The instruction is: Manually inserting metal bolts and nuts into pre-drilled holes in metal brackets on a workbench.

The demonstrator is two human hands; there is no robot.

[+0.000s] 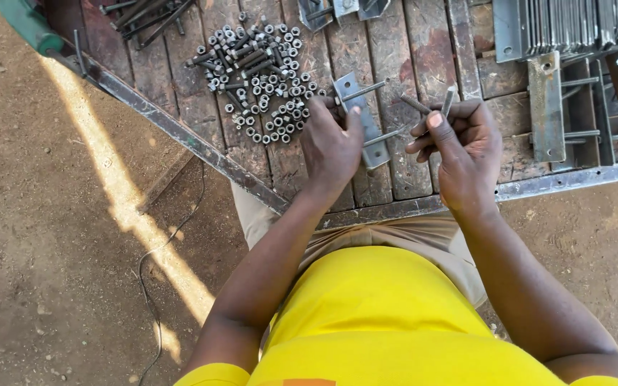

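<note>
Gripping bracket (363,118) left hand (330,146); bolts (430,107) right hand (463,154).

A single head-worn camera looks steeply down from above the person's yellow shirt (373,322), facing forward onto the weathered wooden plank workbench with its steel angle edge (423,43); the bench fills the upper frame at close range, bare dirt ground (51,250) beside and below it
</note>
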